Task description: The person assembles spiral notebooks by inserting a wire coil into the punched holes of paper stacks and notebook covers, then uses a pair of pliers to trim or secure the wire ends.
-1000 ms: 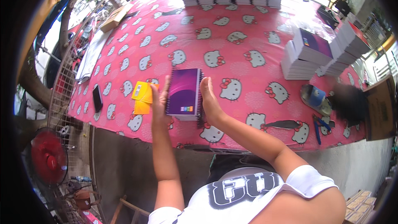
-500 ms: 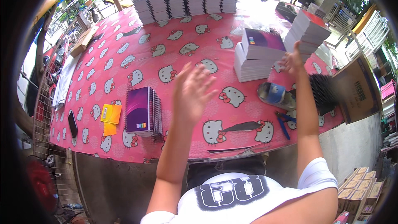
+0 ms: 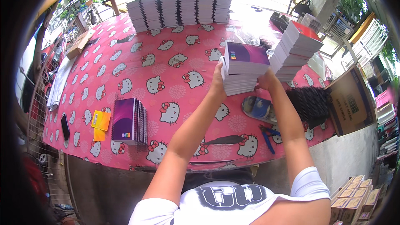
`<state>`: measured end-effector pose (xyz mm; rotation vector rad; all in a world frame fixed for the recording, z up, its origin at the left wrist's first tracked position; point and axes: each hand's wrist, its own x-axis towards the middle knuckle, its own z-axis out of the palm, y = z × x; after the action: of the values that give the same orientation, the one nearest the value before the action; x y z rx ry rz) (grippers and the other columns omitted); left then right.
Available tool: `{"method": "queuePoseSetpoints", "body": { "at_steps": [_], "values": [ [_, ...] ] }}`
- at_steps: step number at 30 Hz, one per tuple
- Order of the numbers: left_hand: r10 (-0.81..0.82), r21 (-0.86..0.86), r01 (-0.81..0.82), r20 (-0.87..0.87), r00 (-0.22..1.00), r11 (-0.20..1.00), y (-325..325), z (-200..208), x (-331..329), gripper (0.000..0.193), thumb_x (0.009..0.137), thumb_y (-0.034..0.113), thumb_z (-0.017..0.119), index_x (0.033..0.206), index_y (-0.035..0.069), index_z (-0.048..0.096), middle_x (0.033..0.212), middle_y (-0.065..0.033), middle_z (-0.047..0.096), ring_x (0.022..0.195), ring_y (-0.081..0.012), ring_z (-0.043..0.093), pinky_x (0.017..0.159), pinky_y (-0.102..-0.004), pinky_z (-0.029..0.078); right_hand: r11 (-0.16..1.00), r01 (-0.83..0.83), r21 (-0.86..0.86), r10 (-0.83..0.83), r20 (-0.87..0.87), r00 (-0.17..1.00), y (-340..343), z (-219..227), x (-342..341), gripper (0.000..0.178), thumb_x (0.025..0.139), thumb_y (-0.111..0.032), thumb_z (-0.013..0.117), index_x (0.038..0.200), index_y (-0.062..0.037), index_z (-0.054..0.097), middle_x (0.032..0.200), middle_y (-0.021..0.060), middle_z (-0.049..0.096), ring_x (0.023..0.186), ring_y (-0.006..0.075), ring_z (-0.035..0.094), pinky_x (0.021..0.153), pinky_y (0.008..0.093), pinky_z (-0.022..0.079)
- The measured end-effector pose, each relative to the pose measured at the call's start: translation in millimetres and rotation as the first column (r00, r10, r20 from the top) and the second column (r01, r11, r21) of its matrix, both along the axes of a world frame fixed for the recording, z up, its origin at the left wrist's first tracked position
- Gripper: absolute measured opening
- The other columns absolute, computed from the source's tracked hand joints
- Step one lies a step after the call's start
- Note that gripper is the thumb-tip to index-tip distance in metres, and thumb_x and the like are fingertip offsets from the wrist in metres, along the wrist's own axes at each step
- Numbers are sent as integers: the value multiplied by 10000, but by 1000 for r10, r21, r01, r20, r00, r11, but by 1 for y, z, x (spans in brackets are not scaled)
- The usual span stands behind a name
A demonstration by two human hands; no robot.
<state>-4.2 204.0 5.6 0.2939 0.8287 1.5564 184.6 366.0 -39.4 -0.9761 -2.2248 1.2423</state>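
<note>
A stack of purple-covered books with white page edges (image 3: 246,67) stands at the right of the table, its upper part set askew on the lower part. My left hand (image 3: 218,78) presses against its left side, fingers partly hidden behind it. At its front right corner, my right hand (image 3: 266,80) grips the edge with fingers curled. Close to my right forearm lie a clear plastic bottle with a blue label (image 3: 259,109), blue-handled pliers (image 3: 268,137) and a pile of black spiral binding coils (image 3: 309,103). A smaller stack of spiral-bound purple notebooks (image 3: 125,121) rests at the left front.
Tall stacks of spiral-bound books (image 3: 179,8) line the far edge, with a person behind them. Another leaning stack of books (image 3: 293,50) stands at right, near a cardboard box (image 3: 352,100). Yellow notepads (image 3: 100,123) and a phone (image 3: 65,126) lie at left.
Both hands, raised apart in the air before, have come down onto the purple-covered book stack at right. The left one moved right and forward; the view has shifted slightly.
</note>
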Motion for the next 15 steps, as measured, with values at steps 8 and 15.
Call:
{"method": "queuePoseSetpoints", "body": {
  "at_steps": [8, 15],
  "values": [
    [270, -190, -266, -4, 963, 945, -46, -45, -29, 657, 865, 572, 459, 1310, 89, 469, 1230, -122, 556, 1123, -256, 573, 904, -424, 497, 728, 59, -683, -108, -29, 994, -72, 51, -87, 1082, 701, -937, 53, 1171, -102, 554, 1004, 83, 613, 895, 243, 545, 739, 460, 434],
    [196, -139, -196, -18, 980, 971, -142, 1, -49, 630, 877, 569, 483, 1266, 74, 510, 1169, -96, 583, 1111, -217, 573, 915, -407, 486, 667, 36, -744, -110, -50, 993, -156, 52, -100, 1112, 679, -953, 86, 1370, -160, 445, 1288, 106, 522, 1136, 291, 489, 805, 473, 428]
  ]
}}
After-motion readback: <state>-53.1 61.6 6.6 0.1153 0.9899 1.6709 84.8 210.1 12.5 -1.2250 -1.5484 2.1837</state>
